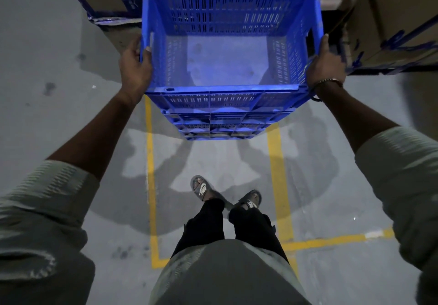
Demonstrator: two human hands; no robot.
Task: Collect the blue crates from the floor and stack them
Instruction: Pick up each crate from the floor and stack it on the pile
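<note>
Holding the top crate (233,39) level by its side rims, left hand (135,67) and right hand (324,67) each clamped there, looks wisest while it sits on the stack (220,124) between yellow floor lines (276,162), seating all corners before letting go.

No readable text. White marks on sandal straps (202,189), below crate (232,44), too blurred to read.

- Blue crate (233,20): moulded plastic, slotted walls, faint sheen.
- Floor (59,115): smooth grey concrete, stained, with yellow painted lines (276,162).
- Boxes (391,8): matt brown cardboard.
</note>
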